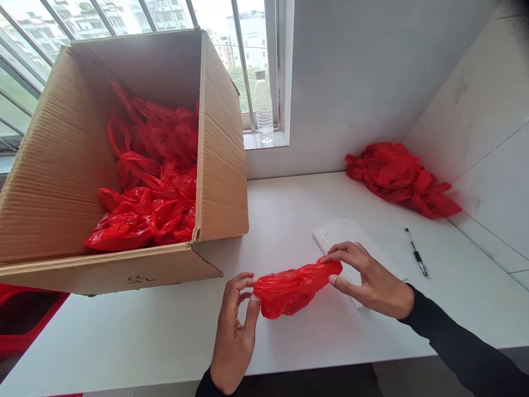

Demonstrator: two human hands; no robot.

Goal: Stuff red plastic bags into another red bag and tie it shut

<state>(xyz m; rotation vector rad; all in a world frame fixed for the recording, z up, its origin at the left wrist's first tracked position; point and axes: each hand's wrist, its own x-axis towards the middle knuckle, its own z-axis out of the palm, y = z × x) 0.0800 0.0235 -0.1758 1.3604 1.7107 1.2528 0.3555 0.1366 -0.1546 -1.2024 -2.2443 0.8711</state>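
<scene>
A crumpled red plastic bag (pixel 291 289) is stretched sideways between my two hands, over the front part of the white table. At its left end, my left hand (pixel 236 331) has thumb and fingertips closed on the plastic. My right hand (pixel 367 281) grips the other end, thumb below and fingers above. Beneath and behind the right hand lies a white paper pad (pixel 351 234), partly covered by hand and bag.
A large open cardboard box (pixel 223 171) with several red plastic bags (pixel 152 182) stands at left. A heap of red bags (pixel 397 176) lies against the right wall. A pen (pixel 416 253) rests at right. A clear bottle (pixel 263 110) stands on the windowsill. A red stool (pixel 28 342) shows lower left.
</scene>
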